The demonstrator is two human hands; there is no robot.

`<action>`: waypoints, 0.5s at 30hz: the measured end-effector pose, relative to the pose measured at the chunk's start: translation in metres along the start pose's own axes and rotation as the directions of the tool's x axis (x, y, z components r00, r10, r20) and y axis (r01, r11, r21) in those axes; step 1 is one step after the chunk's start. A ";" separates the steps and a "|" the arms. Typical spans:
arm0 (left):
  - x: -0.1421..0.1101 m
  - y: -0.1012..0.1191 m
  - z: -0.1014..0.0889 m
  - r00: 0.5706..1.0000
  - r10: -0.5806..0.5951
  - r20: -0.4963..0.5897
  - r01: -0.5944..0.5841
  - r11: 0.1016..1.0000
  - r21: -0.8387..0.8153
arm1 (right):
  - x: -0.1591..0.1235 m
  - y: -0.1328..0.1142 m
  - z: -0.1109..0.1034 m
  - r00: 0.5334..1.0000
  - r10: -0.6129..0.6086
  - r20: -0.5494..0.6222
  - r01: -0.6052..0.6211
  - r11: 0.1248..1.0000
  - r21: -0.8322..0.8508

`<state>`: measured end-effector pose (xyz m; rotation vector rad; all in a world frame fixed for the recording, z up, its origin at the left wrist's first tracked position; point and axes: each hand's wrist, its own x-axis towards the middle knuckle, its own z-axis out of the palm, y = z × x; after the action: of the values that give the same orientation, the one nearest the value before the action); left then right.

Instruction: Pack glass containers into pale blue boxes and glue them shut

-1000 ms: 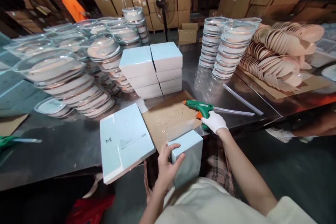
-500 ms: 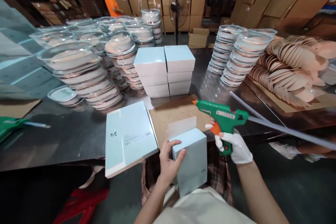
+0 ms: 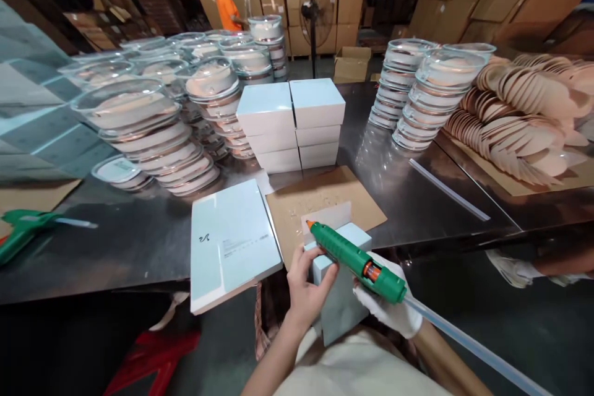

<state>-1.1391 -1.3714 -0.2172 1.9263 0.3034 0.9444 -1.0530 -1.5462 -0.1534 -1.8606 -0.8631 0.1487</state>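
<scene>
My bare left hand (image 3: 309,288) grips the near left edge of a light-blue box (image 3: 341,309) that stands tilted at my lap. In my gloved right hand (image 3: 390,306) is a green glue gun (image 3: 346,253), with a long clear glue stick (image 3: 468,337) sticking out of its back end. The gun's orange nozzle points to the left, over the far edge of the box near a white flap (image 3: 341,213). The gun hides part of the box top and most of my right fingers. A brown cardboard sheet (image 3: 325,192) lies just beyond the box.
A flat light-blue box (image 3: 232,244) lies at left. Stacked boxes (image 3: 290,127) stand ahead, between piles of clear-lidded round containers (image 3: 143,130) (image 3: 424,102). Another green glue gun (image 3: 28,226) is at far left, a loose glue stick (image 3: 448,189) at right. A person in orange (image 3: 226,9) stands behind.
My right hand has brought the glue gun left and down over the box, turning it so its top faces me. My left hand keeps its hold. The person behind has shifted right.
</scene>
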 end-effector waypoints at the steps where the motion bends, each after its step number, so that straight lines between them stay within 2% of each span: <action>1: 0.000 0.001 -0.001 1.000 0.001 -0.006 -0.001 1.000 0.007 | 0.001 0.000 -0.001 1.000 -0.007 -0.019 0.007 1.000 -0.022; 3: -0.001 0.001 -0.003 1.000 0.000 -0.027 0.001 1.000 0.028 | 0.000 0.003 -0.004 0.998 0.026 -0.061 -0.029 0.998 -0.051; 6: -0.003 -0.001 -0.006 0.999 0.002 -0.053 0.000 0.999 0.048 | -0.004 0.015 -0.012 0.974 0.210 -0.085 -0.211 0.978 -0.002; 8: -0.004 -0.003 -0.009 0.998 -0.004 -0.059 0.006 0.999 0.043 | -0.007 0.026 -0.018 0.923 0.367 -0.119 -0.362 0.930 0.058; 11: -0.006 -0.006 -0.013 0.997 -0.031 -0.073 0.033 0.999 0.035 | -0.007 0.040 -0.026 0.818 0.558 -0.139 -0.533 0.826 0.182; 13: -0.007 -0.009 -0.016 0.996 -0.049 -0.079 0.050 0.999 0.017 | 0.001 0.048 -0.033 0.781 0.616 -0.102 -0.562 0.764 0.317; 15: -0.008 -0.011 -0.020 0.995 -0.068 -0.074 0.067 0.998 -0.017 | 0.018 0.057 -0.038 0.787 0.616 -0.044 -0.533 0.714 0.454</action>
<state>-1.1566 -1.3575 -0.2248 1.8593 0.4020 0.9724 -0.9944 -1.5756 -0.1789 -1.6337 -0.0590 0.4991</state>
